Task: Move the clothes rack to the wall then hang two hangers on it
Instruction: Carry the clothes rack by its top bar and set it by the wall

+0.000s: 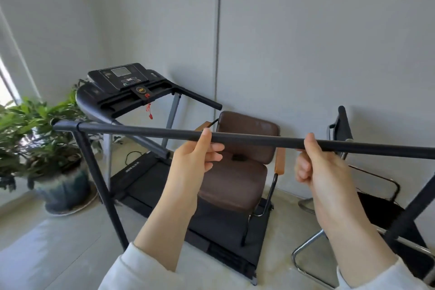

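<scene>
The clothes rack is a black metal frame whose top bar (pixel 256 138) runs across the view from the left to the right edge. Its left leg slants down to the floor, and a right leg shows at the right edge. My left hand (pixel 196 155) is closed around the bar near its middle, thumb on top. My right hand (pixel 316 165) grips the bar further right, thumb over it. No hangers are in view. The grey wall (pixel 306 42) stands just behind the furniture.
A black treadmill (pixel 131 87) stands against the wall behind the rack. A brown padded armchair (pixel 237 172) sits on its belt. A black folding chair (pixel 367 195) is at the right. A potted plant (pixel 47 148) stands at the left.
</scene>
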